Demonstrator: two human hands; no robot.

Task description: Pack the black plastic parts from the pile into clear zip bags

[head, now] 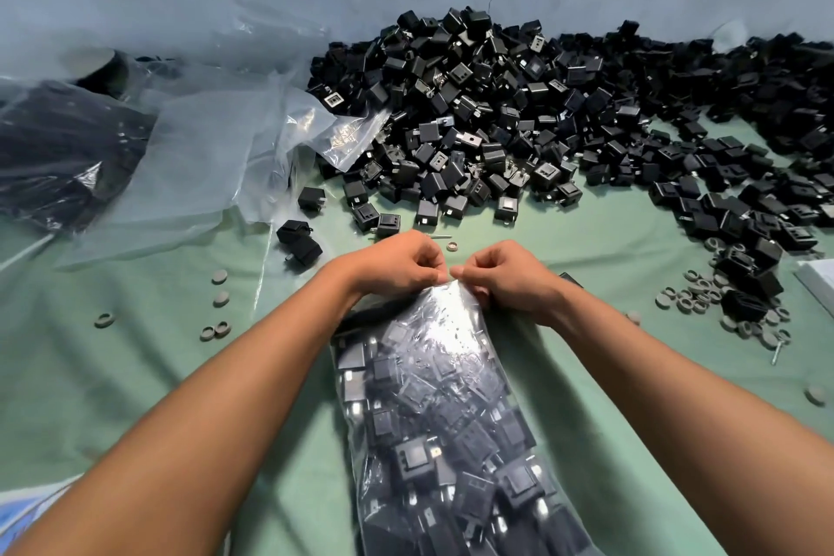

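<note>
Both hands meet at the mouth of a filled clear zip bag point(433, 397) that lies lengthwise on the green-covered desk point(149, 352) between the person's forearms: the left hand point(397, 266) and the right hand point(510, 280) each have fingers curled and pinching the top edge of the bag, knuckles almost touching, apparently pressing the zip strip closed. The bag is packed tight with black plastic parts, and the film near the mouth bulges and shines, so the main risk seems to be the seal not catching along its full width; a part sitting too high under the strip could hold the two tracks apart and leave a gap that later lets parts spill. Metal prongs show on several parts, and these could prick or tear the thin film if the bag is squeezed hard. The pile point(519, 117) of loose black plastic parts lies just beyond the hands, with empty bags point(216, 158) to the left and small grey rings point(704, 298) scattered to the right; a stray part or ring dragged under the bag could also snag it.
</note>
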